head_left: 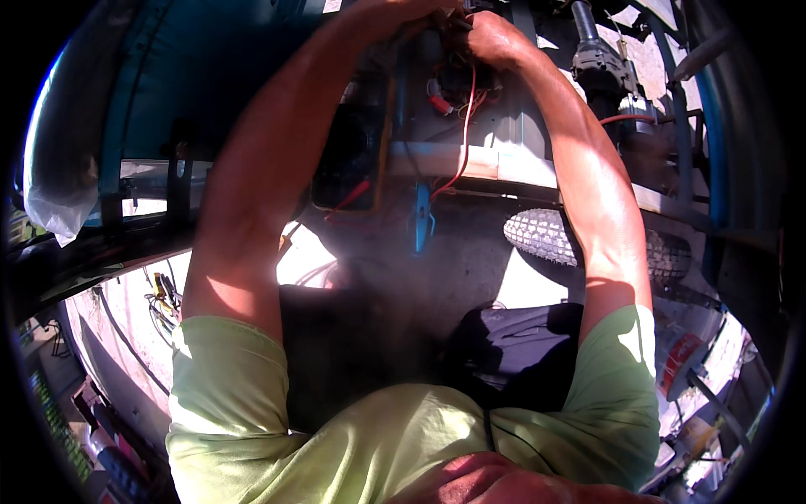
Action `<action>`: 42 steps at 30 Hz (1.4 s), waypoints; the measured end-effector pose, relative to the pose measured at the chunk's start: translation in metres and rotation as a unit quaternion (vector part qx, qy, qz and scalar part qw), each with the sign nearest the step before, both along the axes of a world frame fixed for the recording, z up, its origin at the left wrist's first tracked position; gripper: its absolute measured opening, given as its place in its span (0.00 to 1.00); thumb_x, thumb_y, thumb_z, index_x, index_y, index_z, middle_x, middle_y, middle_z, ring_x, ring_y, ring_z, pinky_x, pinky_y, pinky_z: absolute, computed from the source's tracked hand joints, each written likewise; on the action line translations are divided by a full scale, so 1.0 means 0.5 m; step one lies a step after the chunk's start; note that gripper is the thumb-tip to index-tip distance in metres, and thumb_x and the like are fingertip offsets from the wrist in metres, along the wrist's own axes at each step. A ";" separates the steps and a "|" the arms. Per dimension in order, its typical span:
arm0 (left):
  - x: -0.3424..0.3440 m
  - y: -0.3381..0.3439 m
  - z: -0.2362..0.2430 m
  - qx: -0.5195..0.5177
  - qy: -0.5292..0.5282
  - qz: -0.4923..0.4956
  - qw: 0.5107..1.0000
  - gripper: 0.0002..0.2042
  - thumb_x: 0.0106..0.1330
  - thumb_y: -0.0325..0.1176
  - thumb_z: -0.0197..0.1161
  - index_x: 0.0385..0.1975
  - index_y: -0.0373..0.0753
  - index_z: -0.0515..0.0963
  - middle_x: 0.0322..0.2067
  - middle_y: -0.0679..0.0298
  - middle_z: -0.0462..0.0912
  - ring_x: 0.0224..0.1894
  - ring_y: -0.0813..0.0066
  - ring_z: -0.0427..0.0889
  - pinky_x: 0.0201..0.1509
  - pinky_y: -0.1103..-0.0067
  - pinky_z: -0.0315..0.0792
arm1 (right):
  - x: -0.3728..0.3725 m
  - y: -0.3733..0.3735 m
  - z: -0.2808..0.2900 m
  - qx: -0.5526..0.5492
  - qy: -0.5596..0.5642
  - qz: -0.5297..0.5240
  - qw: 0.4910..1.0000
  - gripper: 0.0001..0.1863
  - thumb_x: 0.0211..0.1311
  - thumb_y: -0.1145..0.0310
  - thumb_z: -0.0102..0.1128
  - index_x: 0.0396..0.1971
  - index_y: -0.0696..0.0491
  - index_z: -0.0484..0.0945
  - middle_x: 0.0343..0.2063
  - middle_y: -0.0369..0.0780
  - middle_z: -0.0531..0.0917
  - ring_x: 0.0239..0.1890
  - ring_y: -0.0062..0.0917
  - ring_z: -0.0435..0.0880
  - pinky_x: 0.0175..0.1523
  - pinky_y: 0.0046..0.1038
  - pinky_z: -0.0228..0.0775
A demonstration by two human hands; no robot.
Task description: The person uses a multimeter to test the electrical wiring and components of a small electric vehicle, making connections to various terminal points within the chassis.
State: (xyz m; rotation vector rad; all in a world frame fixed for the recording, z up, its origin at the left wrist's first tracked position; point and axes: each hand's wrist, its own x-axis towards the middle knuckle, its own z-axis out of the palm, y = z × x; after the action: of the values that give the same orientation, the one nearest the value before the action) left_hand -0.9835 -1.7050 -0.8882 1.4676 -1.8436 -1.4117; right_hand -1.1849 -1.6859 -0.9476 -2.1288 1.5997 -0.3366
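Note:
Both my arms reach to the top of the head view, where my hands meet over a cluster of wires (457, 74) in a metal frame. My left hand (411, 10) is partly cut off by the upper edge, its fingers bent toward a small dark part. Close beside it, my right hand (494, 40) has its fingers curled in at the same part. What they grip is too dark to name. A red wire (468, 126) runs down from the cluster, near a red connector (439, 104). Below hangs a blue, pointed clip-like piece (422, 220).
A pale frame bar (478, 161) crosses beneath my hands. Left of the wires is a dark panel with an orange edge (386, 134). Knobby tyre (541, 235) lies under my right forearm. At upper right stands a metal shaft assembly (598, 60); clear plastic (63, 185) hangs far left.

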 end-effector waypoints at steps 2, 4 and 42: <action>-0.036 0.001 0.001 -0.042 -0.084 0.005 0.996 0.18 0.69 0.46 0.64 0.34 0.35 0.85 0.20 0.59 0.81 0.16 0.70 0.76 0.19 0.71 0.67 | -0.013 0.010 0.000 0.006 -0.039 0.007 0.999 0.20 0.60 0.51 0.65 0.41 0.53 0.87 0.32 0.46 0.88 0.34 0.35 0.86 0.44 0.36 0.77; -0.029 0.000 0.022 -0.080 -0.178 -0.014 0.981 0.17 0.69 0.44 0.62 0.35 0.33 0.84 0.22 0.56 0.82 0.19 0.65 0.81 0.23 0.69 0.73 | 0.016 0.016 0.048 0.004 -0.045 0.027 0.999 0.18 0.61 0.56 0.61 0.39 0.55 0.87 0.35 0.51 0.88 0.38 0.41 0.88 0.44 0.40 0.78; -0.078 0.112 -0.354 -0.105 0.098 0.259 0.955 0.09 0.62 0.29 0.63 0.40 0.36 0.84 0.22 0.62 0.81 0.18 0.72 0.76 0.20 0.71 0.67 | 0.011 0.018 0.030 0.046 -0.034 0.114 0.992 0.19 0.60 0.61 0.58 0.48 0.50 0.86 0.32 0.45 0.87 0.33 0.32 0.84 0.43 0.35 0.75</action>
State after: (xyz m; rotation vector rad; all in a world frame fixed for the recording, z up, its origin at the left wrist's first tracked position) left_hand -1.0224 -1.6492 -1.0651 1.4947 -1.3096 -1.0276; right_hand -1.1793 -1.6771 -0.9328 -2.1766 1.2932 -0.2543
